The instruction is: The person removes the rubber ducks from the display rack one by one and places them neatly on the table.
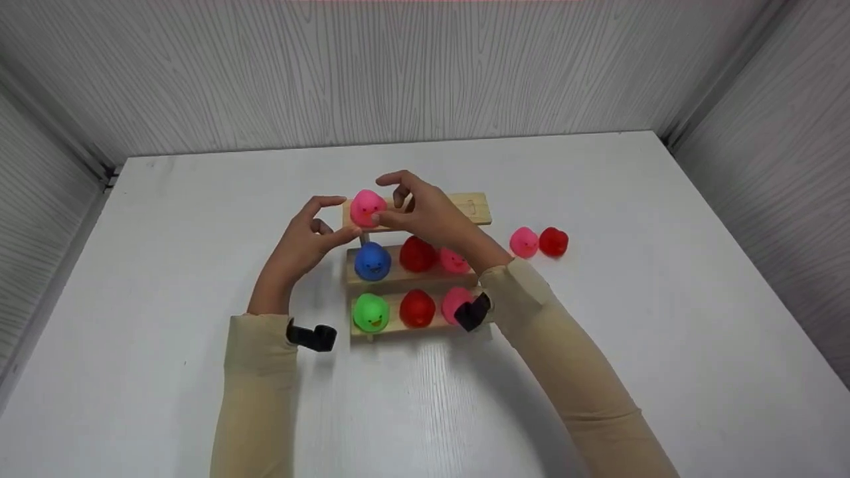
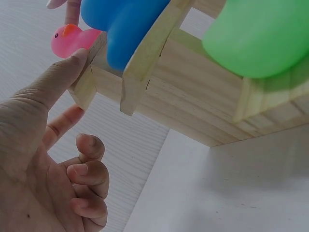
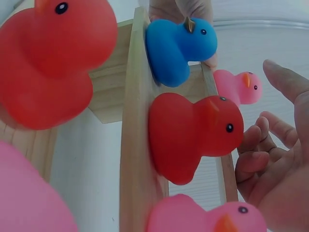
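Note:
A wooden three-tier rack [image 1: 475, 207] holds rubber ducks. A pink duck [image 1: 367, 207] sits at the left end of the top tier. My left hand [image 1: 302, 242] grips that end of the top board, thumb on one side and index finger on the other, beside the duck. My right hand [image 1: 428, 209] is over the top tier, thumb and index finger spread apart near the pink duck; a gap shows between finger and duck in the right wrist view. Below are a blue duck [image 1: 372, 261], a red duck [image 3: 176, 135] and a green duck [image 1: 371, 313].
On the table [image 1: 664, 299] right of the rack lie another pink duck [image 1: 524, 242] and a red duck [image 1: 554, 242]. The bottom tier also bears a red duck [image 1: 418, 309] and a pink duck [image 1: 454, 302]. Pale wood-grain panels [image 1: 398, 73] stand around the table.

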Demonstrator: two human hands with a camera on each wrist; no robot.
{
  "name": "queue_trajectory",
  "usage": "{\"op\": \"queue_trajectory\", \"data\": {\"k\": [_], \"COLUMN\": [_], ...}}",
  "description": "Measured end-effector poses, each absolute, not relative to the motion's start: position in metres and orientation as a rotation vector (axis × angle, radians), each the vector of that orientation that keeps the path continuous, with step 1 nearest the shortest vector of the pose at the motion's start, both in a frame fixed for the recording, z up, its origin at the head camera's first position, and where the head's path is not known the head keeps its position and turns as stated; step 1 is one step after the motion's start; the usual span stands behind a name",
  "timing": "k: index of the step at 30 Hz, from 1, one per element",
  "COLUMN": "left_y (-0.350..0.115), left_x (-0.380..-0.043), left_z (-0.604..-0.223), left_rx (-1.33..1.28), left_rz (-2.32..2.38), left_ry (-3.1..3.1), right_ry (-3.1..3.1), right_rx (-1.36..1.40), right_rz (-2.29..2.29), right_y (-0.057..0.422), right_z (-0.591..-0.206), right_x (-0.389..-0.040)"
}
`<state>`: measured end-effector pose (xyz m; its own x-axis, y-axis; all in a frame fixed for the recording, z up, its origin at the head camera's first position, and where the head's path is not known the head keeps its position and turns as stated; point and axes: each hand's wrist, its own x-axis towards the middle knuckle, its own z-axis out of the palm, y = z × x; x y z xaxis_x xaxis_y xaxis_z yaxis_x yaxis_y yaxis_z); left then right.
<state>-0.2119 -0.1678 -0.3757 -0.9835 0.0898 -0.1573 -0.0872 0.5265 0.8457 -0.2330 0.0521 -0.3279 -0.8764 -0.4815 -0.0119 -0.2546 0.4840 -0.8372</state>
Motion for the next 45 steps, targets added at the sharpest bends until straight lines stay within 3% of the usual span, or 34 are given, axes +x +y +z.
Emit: {"op": "queue_trajectory", "data": {"k": [28,45], "left_y": [-0.168,-0.168], "left_x": [-0.213,-0.213], "left_z": [-0.375,-0.378], "left_rx": [0.024,-0.007], "left_rz": [1.472,1.453], "left_ry": [2.593,2.571], "right_ry": [2.623,2.629], "right_rx": [-0.595,-0.555], "right_rz": [-1.073,-1.153], "right_y": [0.037,0.049], "right_z": [-0.327,-0.328], "right_x": [-0.235,-0.232]}}
